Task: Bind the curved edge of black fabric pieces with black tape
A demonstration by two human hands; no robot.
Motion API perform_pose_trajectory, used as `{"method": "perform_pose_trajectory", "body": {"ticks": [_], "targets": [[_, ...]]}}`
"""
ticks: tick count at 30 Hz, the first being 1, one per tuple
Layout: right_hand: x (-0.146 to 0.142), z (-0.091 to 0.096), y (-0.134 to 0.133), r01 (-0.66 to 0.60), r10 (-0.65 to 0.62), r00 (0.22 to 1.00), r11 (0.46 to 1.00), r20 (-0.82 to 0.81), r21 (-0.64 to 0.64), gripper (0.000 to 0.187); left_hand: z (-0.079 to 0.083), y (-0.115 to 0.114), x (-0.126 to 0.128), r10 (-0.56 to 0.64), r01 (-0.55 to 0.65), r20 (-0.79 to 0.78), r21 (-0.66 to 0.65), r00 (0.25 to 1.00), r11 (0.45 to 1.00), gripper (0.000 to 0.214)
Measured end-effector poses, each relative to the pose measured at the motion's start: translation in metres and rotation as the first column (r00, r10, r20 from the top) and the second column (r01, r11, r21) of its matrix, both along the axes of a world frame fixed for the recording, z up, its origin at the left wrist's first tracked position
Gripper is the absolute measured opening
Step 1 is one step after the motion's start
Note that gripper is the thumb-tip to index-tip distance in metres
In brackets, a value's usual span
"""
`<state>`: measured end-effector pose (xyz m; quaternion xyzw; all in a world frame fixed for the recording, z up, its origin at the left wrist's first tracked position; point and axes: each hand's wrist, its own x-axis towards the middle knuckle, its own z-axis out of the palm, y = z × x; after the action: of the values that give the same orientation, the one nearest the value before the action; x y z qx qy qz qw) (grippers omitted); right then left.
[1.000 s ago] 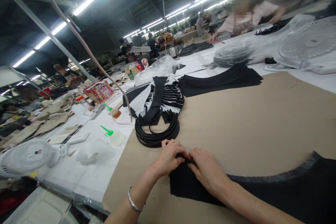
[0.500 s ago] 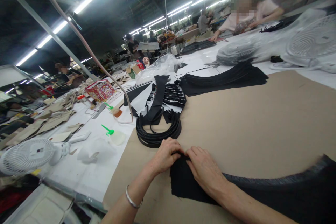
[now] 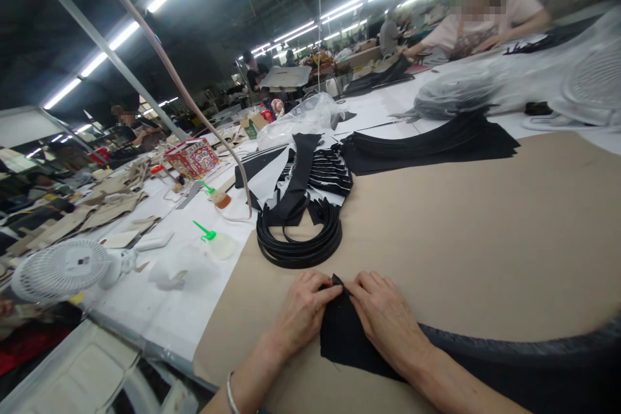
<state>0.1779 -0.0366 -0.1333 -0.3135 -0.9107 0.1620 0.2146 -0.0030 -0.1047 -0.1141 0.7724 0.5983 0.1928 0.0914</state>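
Observation:
A long curved piece of black fabric point(image 3: 490, 369) lies on the brown sheet point(image 3: 456, 233) in front of me. At its upper left corner, my left hand point(image 3: 303, 307) pinches the edge between thumb and fingers. My right hand point(image 3: 383, 314) grips the same edge just to the right, its fingertips close to the left thumb. A small pointed tip of the fabric sticks up between the two hands. Past my hands sits a coil of black strip point(image 3: 298, 252), apart from them.
Behind the coil lie striped black pieces point(image 3: 330, 174) and a stack of curved black pieces point(image 3: 427, 145). Green-nozzled bottles point(image 3: 220, 244), a red patterned box point(image 3: 191, 158) and a white fan point(image 3: 63, 270) stand left. A co-worker point(image 3: 485, 19) sits across the table.
Both hands stay on the fabric corner. My left hand has shifted slightly lower, and the fabric tip now shows between the fingers. The whole view has turned a little.

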Motion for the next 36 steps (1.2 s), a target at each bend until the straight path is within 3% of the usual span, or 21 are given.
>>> {"method": "perform_pose_trajectory", "body": {"ticks": [7, 17, 31, 36], "targets": [[0.0, 0.001, -0.001, -0.021, 0.017, 0.998, 0.998, 0.056, 0.066, 0.027, -0.003, -0.003, 0.001, 0.013, -0.013, -0.031, 0.016, 0.999, 1.0, 0.036], [-0.004, -0.002, -0.001, -0.058, 0.018, 0.993, 0.93, 0.113, 0.362, 0.028, -0.007, -0.007, 0.002, 0.048, -0.047, -0.009, 0.039, 0.999, 0.998, 0.036], [-0.003, 0.005, -0.004, -0.089, 0.05, 0.982, 0.973, 0.183, 0.211, 0.039, -0.014, -0.016, 0.005, 0.153, -0.154, 0.018, 0.086, 0.988, 0.984, 0.032], [-0.007, 0.005, -0.004, -0.095, 0.043, 0.974, 0.969, 0.222, 0.23, 0.046, -0.012, -0.018, 0.004, 0.139, -0.138, -0.005, 0.086, 0.99, 0.987, 0.034]]}}
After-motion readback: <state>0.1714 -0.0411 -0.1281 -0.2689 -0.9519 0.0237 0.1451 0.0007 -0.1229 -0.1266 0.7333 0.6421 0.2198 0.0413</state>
